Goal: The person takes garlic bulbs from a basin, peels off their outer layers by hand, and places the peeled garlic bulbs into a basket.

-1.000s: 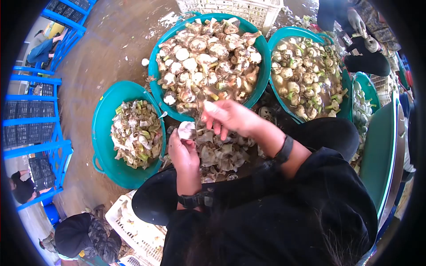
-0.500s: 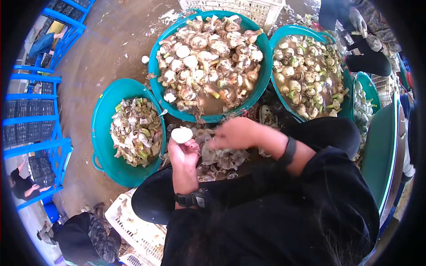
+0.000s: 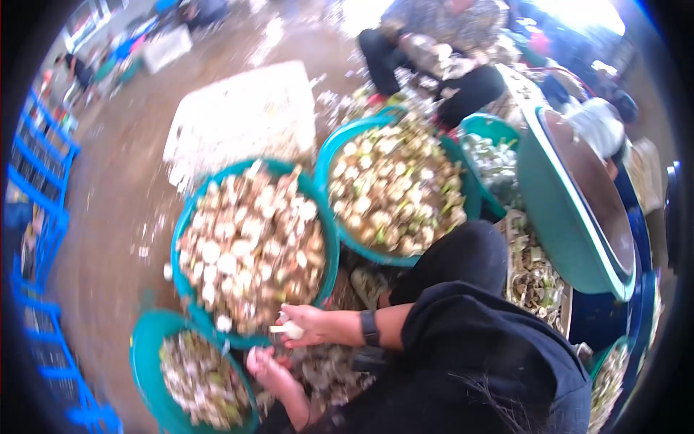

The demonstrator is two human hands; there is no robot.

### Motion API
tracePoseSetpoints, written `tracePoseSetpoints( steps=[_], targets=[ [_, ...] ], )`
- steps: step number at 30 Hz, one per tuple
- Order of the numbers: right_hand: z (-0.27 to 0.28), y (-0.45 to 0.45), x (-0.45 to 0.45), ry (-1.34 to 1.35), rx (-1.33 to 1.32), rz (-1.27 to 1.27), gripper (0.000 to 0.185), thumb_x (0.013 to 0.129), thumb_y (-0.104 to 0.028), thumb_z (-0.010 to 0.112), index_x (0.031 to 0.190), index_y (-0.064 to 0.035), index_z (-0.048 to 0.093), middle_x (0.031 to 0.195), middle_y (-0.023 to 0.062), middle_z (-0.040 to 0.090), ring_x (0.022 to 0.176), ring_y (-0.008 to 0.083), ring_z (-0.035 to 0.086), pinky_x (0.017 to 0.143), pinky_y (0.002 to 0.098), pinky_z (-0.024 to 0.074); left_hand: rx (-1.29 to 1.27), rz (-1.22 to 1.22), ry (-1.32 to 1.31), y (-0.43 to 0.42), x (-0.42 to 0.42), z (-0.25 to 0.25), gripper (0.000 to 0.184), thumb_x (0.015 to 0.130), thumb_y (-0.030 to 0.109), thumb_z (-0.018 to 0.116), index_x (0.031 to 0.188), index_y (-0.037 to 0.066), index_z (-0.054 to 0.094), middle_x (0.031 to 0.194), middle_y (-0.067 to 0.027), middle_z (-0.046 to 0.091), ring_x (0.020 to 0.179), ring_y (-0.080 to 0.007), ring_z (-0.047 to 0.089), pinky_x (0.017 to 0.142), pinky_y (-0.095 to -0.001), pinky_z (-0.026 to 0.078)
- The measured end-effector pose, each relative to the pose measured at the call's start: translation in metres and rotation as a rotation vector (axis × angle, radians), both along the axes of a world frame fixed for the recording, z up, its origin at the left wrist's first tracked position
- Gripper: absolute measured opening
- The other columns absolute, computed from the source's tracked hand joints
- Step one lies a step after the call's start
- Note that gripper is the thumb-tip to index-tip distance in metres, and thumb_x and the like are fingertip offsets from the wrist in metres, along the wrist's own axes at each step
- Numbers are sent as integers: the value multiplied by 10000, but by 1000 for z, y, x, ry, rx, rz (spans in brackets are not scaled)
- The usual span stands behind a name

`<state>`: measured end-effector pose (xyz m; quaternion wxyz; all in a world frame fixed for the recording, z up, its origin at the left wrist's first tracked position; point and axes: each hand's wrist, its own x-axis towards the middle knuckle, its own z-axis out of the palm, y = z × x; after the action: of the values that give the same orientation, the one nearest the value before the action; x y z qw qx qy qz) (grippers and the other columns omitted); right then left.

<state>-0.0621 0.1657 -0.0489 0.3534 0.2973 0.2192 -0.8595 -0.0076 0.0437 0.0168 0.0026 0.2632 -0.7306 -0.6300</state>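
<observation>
My right hand [image 3: 312,325] is closed round a peeled white garlic bulb [image 3: 292,330], its pale stem pointing left. Just below and to the left is my left hand [image 3: 271,372], slightly blurred, its fingers loosely bent and apart with no bulb visible in them. Both hands are over the near rim of a large teal tub [image 3: 331,278] heaped with garlic bulbs [image 3: 249,242]. Left of my left hand, a smaller teal tub [image 3: 144,362] contains garlic peelings and stalk pieces [image 3: 204,380]. Loose skins [image 3: 329,372] lie beneath my hands.
Another teal tub [image 3: 325,163] holds garlic in murky water. Behind the large tub is a white crate [image 3: 246,108]. A co-worker [image 3: 441,50] sits across from me. At right, a big green basin [image 3: 571,210] stands tilted on edge; blue metal racks [image 3: 43,217] line the left side.
The peeled bulb has passed from my left hand to my right. My view has swung right and upward, bringing the co-worker and white crate further into sight.
</observation>
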Motion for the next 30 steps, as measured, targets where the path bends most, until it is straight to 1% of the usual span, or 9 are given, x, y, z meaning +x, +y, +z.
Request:
tracePoseSetpoints(
  steps=[2, 3, 4, 6, 8, 10, 18, 24, 30],
  targets=[
    [-9, 7, -79, 916, 300, -231, 553, 833, -554, 388, 1057, -51, 440, 900, 126, 499, 759, 270, 522, 677, 433, 468, 222, 121, -134, -3, 0, 4, 434, 843, 464, 443, 1139, 146, 419, 990, -16, 486, 714, -151, 501, 545, -263, 438],
    [100, 40, -94, 316, -406, -340, 588, 822, -581, 381, 1110, -69, 387, 992, 148, 468, 807, 269, 509, 708, 413, 471, 352, 67, -233, -35, 6, -37, 447, 853, 433, 441, 1186, 143, 376, 1031, -49, 471, 757, -175, 493, 535, -252, 446],
    [96, 48, -125, 468, -255, -310, 586, 834, -571, 373, 1171, -92, 342, 955, 134, 504, 779, 254, 524, 683, 384, 474, 233, -60, -275, -44, 15, -59, 393, 805, 480, 492, 1096, 220, 448, 1081, 36, 494, 893, -224, 496, 762, -471, 406],
    [76, 60, -132, 790, 629, 24, 486, 838, -468, 438, 1156, -100, 424, 953, 131, 546, 741, 251, 543, 652, 371, 470, 433, -49, -471, -73, 7, -97, 312, 816, 451, 487, 992, 193, 489, 1123, 34, 484, 941, -229, 501, 790, -470, 413],
    [-141, 5, -210, 1660, 1613, 1312, 451, 779, -430, 509, 1050, -78, 586, 1016, 131, 580, 813, 255, 583, 686, 368, 482, 420, -127, -434, -73, -13, -104, 297, 820, 442, 484, 984, 194, 489, 1106, 29, 494, 930, -221, 509, 783, -460, 424],
    [-67, 32, -96, 975, 1754, 999, 257, 628, -259, 649, 794, -63, 646, 737, 129, 614, 753, 266, 607, 625, 392, 472, 413, -224, -414, -61, -20, -111, 267, 828, 424, 479, 968, 197, 488, 1072, 20, 513, 907, -205, 523, 771, -441, 447],
    [-42, 4, -71, 1563, 837, 822, 280, 648, -236, 631, 843, -35, 620, 746, 153, 616, 726, 307, 611, 588, 395, 485, 318, 153, -216, -33, -11, -68, 443, 782, 504, 518, 1088, 190, 456, 1048, -13, 512, 888, -186, 519, 634, -343, 467],
    [47, -5, -1, 1584, 1178, 944, 220, 665, -214, 600, 771, -21, 613, 721, 159, 609, 701, 332, 599, 576, 400, 484, 466, 85, 220, -40, 0, -85, 604, 717, 295, 614, 1222, 40, 402, 1113, -120, 489, 961, -250, 504, 792, -369, 452],
    [63, -1, 26, 1583, 1247, 910, 242, 693, -225, 557, 699, 13, 600, 673, 188, 589, 645, 364, 575, 563, 419, 472, -178, -142, 430, -45, 20, -101, 414, 777, 128, 542, 1160, -11, 467, 1111, -131, 490, 974, -237, 502, 850, -329, 425]
  ],
)
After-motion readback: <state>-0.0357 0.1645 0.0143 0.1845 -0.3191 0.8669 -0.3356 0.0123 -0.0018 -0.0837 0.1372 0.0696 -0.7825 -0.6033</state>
